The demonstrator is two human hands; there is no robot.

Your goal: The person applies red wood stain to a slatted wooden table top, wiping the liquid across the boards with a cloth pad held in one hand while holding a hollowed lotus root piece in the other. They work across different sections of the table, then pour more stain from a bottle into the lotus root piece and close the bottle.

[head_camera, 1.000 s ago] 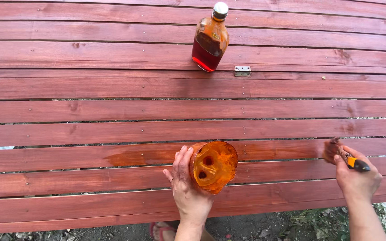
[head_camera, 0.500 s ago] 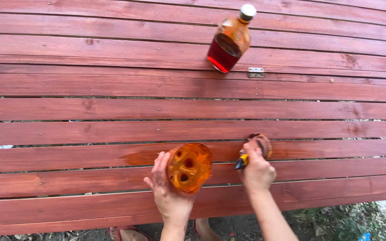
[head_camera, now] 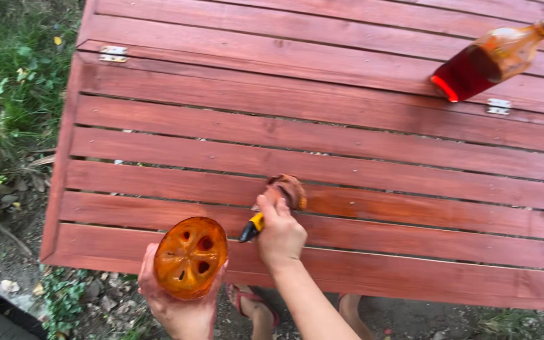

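My left hand [head_camera: 181, 308] cups the orange container [head_camera: 190, 257] from below, grip closed around its base, held off the near edge of the table [head_camera: 322, 119] so it stays level. My right hand [head_camera: 280, 234] grips the yellow-handled brush [head_camera: 283, 194] closed, bristles pressed to a slat. A bottle [head_camera: 492, 60] stands well apart.
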